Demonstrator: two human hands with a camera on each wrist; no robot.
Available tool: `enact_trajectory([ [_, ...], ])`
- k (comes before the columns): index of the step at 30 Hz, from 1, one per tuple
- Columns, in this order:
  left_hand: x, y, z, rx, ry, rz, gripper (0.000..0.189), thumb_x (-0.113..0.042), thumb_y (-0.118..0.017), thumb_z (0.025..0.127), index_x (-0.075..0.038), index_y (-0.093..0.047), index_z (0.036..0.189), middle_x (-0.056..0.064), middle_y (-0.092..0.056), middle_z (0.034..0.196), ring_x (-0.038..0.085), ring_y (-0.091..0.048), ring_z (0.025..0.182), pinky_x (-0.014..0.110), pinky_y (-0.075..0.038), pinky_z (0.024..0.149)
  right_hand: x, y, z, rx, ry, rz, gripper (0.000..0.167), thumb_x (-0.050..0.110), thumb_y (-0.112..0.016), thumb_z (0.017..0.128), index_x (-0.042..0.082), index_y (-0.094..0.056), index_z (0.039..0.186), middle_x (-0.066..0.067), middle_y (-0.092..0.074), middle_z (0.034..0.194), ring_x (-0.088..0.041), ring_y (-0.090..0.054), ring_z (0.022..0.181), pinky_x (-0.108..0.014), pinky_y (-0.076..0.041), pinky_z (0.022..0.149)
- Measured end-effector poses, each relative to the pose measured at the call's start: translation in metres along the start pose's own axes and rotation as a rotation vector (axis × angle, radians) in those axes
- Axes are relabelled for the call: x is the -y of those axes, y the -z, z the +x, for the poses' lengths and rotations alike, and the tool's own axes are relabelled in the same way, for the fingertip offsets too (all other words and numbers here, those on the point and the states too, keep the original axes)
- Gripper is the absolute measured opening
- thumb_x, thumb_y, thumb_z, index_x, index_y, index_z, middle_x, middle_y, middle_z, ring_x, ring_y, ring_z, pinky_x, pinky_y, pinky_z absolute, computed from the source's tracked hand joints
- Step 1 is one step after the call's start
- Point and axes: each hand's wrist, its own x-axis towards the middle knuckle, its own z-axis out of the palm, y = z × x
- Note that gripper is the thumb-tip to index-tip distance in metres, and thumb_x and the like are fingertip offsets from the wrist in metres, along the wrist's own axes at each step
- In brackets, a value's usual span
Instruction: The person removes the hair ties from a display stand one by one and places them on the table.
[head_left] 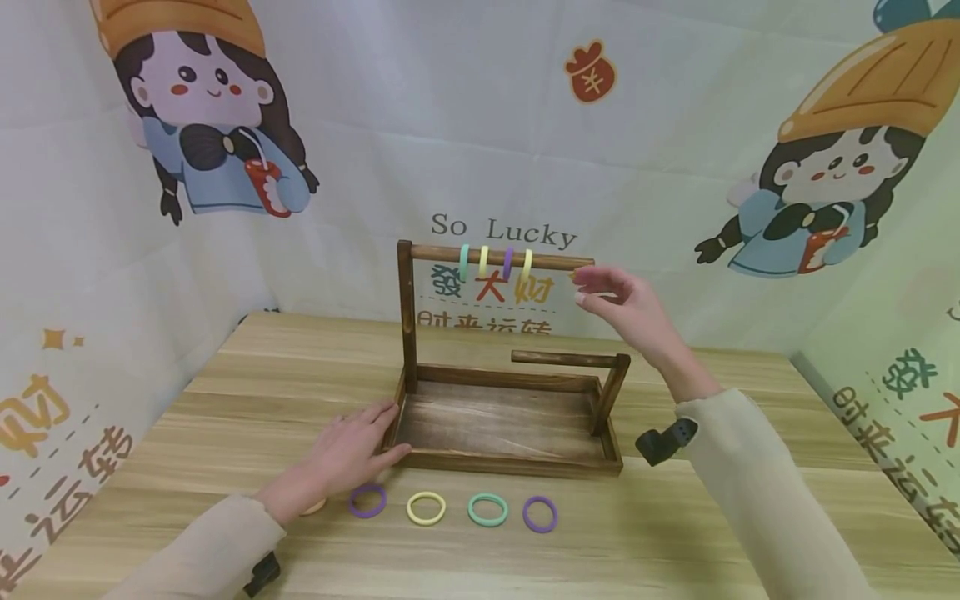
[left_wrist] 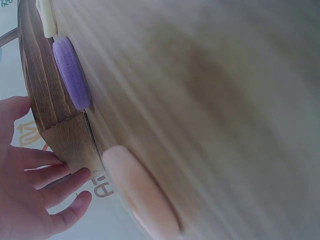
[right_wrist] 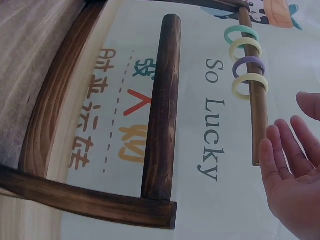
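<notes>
A dark wooden stand has a tray base (head_left: 517,457), a tall upper bar (head_left: 566,262) and a shorter lower bar (head_left: 566,359). Several ribbed hair ties hang on the upper bar: green (head_left: 464,262), yellow (head_left: 483,262), purple (head_left: 508,263) and another yellow (head_left: 528,264). My right hand (head_left: 626,308) is beside that bar's free end, fingers gently bent, holding nothing in the right wrist view. My left hand (head_left: 348,454) rests with extended fingers against the tray's left end. Under its wrist, a peach hair tie (left_wrist: 137,192) is mostly hidden in the head view.
In front of the tray, a purple hair tie (head_left: 367,516), a yellow one (head_left: 426,522), a green one (head_left: 487,524) and another purple one (head_left: 556,515) lie in a row on the wooden table (head_left: 712,533). A printed cloth (head_left: 465,108) hangs behind and at both sides.
</notes>
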Motion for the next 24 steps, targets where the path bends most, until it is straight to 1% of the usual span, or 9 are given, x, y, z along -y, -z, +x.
enact_trajectory([
  [4,0.001,-0.001,0.0,0.002,-0.001,0.001,0.065,-0.045,-0.051,0.086,0.006,-0.043,0.126,0.021,-0.041,0.129,0.04,-0.043,0.11,0.059,-0.033,0.085,0.001,-0.002,0.009,-0.066,-0.011,0.053,0.039,0.012,-0.059,0.085,-0.002,-0.048,0.12,-0.015,-0.052,0.116,-0.024,-0.047,0.107,-0.03,-0.039,0.089],
  [8,0.001,-0.001,0.0,0.007,-0.003,0.003,0.065,-0.045,-0.05,0.086,0.006,-0.042,0.126,0.021,-0.04,0.129,0.04,-0.044,0.109,0.059,-0.033,0.085,0.006,-0.006,0.017,-0.114,-0.016,0.073,0.041,0.012,-0.062,0.083,0.0,-0.049,0.121,-0.013,-0.052,0.117,-0.022,-0.048,0.107,-0.028,-0.04,0.089],
  [10,0.001,-0.001,0.0,0.01,-0.002,0.001,0.065,-0.045,-0.05,0.086,0.006,-0.042,0.126,0.021,-0.04,0.129,0.04,-0.044,0.109,0.059,-0.033,0.085,0.008,-0.007,0.022,-0.119,-0.008,0.077,0.043,0.011,-0.063,0.082,0.001,-0.049,0.122,-0.013,-0.051,0.119,-0.021,-0.047,0.108,-0.028,-0.039,0.089],
  [14,0.001,0.0,0.0,0.011,-0.001,0.003,0.065,-0.045,-0.05,0.086,0.006,-0.042,0.126,0.021,-0.04,0.129,0.04,-0.044,0.109,0.059,-0.033,0.084,0.012,-0.01,0.03,-0.096,0.002,0.048,0.047,0.015,-0.064,0.082,0.004,-0.048,0.125,-0.011,-0.049,0.123,-0.021,-0.046,0.111,-0.031,-0.04,0.089],
  [17,0.001,0.0,0.0,0.011,-0.005,0.008,0.065,-0.045,-0.05,0.086,0.006,-0.043,0.126,0.021,-0.041,0.129,0.04,-0.044,0.109,0.058,-0.034,0.084,0.014,-0.011,0.036,-0.069,-0.004,-0.005,0.048,0.019,-0.064,0.082,0.008,-0.048,0.125,-0.007,-0.049,0.123,-0.021,-0.046,0.112,-0.033,-0.04,0.088],
  [20,0.001,0.0,0.0,0.013,-0.007,0.009,0.065,-0.045,-0.05,0.086,0.006,-0.043,0.126,0.021,-0.041,0.128,0.04,-0.044,0.109,0.057,-0.035,0.084,0.015,-0.012,0.042,-0.05,0.007,-0.07,0.049,0.019,-0.065,0.081,0.007,-0.048,0.125,-0.006,-0.05,0.123,-0.021,-0.044,0.112,-0.033,-0.037,0.091],
  [24,0.001,0.0,0.0,0.017,-0.004,0.001,0.065,-0.045,-0.05,0.086,0.006,-0.042,0.126,0.021,-0.041,0.129,0.04,-0.044,0.11,0.057,-0.034,0.084,0.013,-0.014,0.051,-0.01,0.017,-0.158,0.048,0.016,-0.066,0.08,0.004,-0.049,0.124,-0.008,-0.051,0.121,-0.02,-0.047,0.108,-0.034,-0.038,0.089],
])
